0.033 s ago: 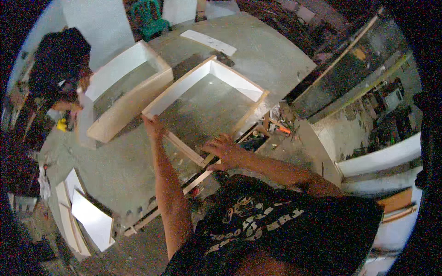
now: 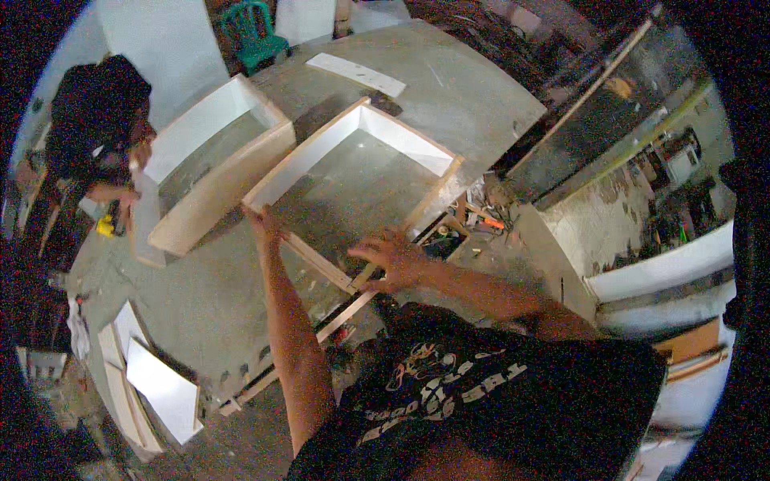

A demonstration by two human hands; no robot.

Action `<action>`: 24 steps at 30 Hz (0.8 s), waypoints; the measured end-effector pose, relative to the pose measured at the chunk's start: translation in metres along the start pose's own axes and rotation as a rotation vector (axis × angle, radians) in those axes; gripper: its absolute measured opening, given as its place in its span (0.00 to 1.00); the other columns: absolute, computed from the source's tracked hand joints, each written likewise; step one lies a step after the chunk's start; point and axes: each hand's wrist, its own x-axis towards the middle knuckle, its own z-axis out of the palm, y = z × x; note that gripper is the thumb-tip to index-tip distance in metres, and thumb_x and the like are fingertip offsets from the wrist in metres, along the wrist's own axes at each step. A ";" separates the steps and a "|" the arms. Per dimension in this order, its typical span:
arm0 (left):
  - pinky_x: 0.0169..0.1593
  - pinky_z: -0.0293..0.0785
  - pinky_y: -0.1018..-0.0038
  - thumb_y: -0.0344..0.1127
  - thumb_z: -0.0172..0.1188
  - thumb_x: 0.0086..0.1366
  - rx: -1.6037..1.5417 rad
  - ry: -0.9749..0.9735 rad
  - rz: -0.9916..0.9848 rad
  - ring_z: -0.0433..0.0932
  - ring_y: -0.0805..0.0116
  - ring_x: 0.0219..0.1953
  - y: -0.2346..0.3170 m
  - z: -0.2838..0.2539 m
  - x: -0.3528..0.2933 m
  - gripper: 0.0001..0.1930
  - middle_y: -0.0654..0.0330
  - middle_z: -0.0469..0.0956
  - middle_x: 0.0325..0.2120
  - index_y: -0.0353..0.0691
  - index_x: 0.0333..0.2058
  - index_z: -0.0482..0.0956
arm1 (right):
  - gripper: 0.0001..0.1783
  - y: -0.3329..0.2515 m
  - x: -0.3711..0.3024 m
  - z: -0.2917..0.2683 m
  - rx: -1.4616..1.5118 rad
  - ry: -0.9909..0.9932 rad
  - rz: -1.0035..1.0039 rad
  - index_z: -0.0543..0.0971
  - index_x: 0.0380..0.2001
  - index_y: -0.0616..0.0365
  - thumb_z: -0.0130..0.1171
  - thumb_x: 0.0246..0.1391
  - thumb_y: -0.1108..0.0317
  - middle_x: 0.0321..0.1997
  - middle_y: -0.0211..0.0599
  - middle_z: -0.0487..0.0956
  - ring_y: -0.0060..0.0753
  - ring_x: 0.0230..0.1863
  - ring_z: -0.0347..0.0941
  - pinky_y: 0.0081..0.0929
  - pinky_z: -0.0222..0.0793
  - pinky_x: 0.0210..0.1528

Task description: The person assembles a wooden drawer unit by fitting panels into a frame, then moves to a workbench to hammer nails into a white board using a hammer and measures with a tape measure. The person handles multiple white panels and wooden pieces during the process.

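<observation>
The grey surface (image 2: 216, 309) is stretching out beneath the work, a green chair (image 2: 255, 44) standing past its far left edge. A white-lined wooden frame (image 2: 314, 152) is lying by the near edge. Your left grip (image 2: 269, 224) is pinching its left near corner; your right grip (image 2: 397, 260) is spreading its fingers at the near right corner, contact unclear. Leftward, a co-worker (image 2: 96, 120) is standing beside a second frame (image 2: 224, 192).
</observation>
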 end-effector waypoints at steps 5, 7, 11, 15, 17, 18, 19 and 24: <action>0.40 0.77 0.71 0.33 0.54 0.72 0.050 -0.026 0.116 0.72 0.58 0.57 0.015 0.001 -0.005 0.35 0.53 0.68 0.63 0.41 0.73 0.50 | 0.33 0.128 0.041 -0.067 -0.076 0.159 0.314 0.72 0.61 0.51 0.61 0.56 0.46 0.59 0.48 0.75 0.56 0.63 0.68 0.56 0.59 0.66; 0.33 0.76 0.74 0.37 0.54 0.73 0.048 -0.027 0.121 0.74 0.62 0.53 0.026 -0.002 -0.012 0.34 0.54 0.68 0.63 0.43 0.73 0.52 | 0.34 0.187 0.061 -0.083 -0.222 0.155 0.423 0.71 0.62 0.51 0.62 0.56 0.47 0.60 0.49 0.75 0.55 0.60 0.71 0.54 0.62 0.64; 0.23 0.67 0.76 0.42 0.57 0.72 0.115 -0.005 0.091 0.72 0.77 0.27 0.051 -0.003 -0.037 0.26 0.62 0.78 0.42 0.41 0.65 0.67 | 0.35 0.271 0.107 -0.078 -0.275 -0.002 0.530 0.69 0.62 0.52 0.62 0.55 0.48 0.57 0.51 0.76 0.56 0.56 0.75 0.55 0.70 0.57; 0.23 0.65 0.76 0.44 0.59 0.70 0.204 0.107 -0.158 0.70 0.78 0.25 0.071 0.004 -0.049 0.25 0.64 0.77 0.35 0.40 0.62 0.72 | 0.33 0.307 0.116 -0.049 -0.040 -0.047 0.617 0.69 0.63 0.55 0.59 0.57 0.53 0.46 0.54 0.82 0.61 0.46 0.80 0.55 0.76 0.49; 0.29 0.70 0.75 0.45 0.58 0.70 0.231 0.094 -0.199 0.72 0.75 0.29 0.076 0.003 -0.052 0.25 0.63 0.78 0.37 0.40 0.62 0.72 | 0.30 0.314 0.113 -0.041 -0.018 0.022 0.597 0.70 0.62 0.55 0.57 0.58 0.55 0.42 0.54 0.83 0.61 0.43 0.80 0.54 0.76 0.48; 0.35 0.71 0.74 0.44 0.58 0.71 0.260 0.095 -0.142 0.73 0.74 0.33 0.076 0.002 -0.052 0.25 0.62 0.79 0.40 0.39 0.62 0.72 | 0.29 0.316 0.112 -0.040 -0.007 0.047 0.601 0.71 0.62 0.55 0.56 0.58 0.56 0.39 0.54 0.83 0.61 0.41 0.81 0.54 0.76 0.48; 0.41 0.71 0.73 0.44 0.57 0.71 0.296 0.094 -0.090 0.74 0.72 0.37 0.075 0.000 -0.052 0.25 0.62 0.79 0.42 0.38 0.62 0.72 | 0.29 0.318 0.111 -0.039 -0.022 0.049 0.598 0.71 0.61 0.54 0.56 0.58 0.57 0.40 0.55 0.83 0.60 0.42 0.81 0.54 0.76 0.48; 0.58 0.64 0.71 0.44 0.55 0.72 0.277 0.091 -0.064 0.72 0.66 0.52 0.055 -0.014 -0.046 0.25 0.60 0.78 0.50 0.36 0.61 0.73 | 0.28 0.324 0.111 -0.042 -0.034 0.008 0.620 0.73 0.60 0.53 0.56 0.58 0.57 0.41 0.54 0.83 0.59 0.42 0.81 0.53 0.76 0.48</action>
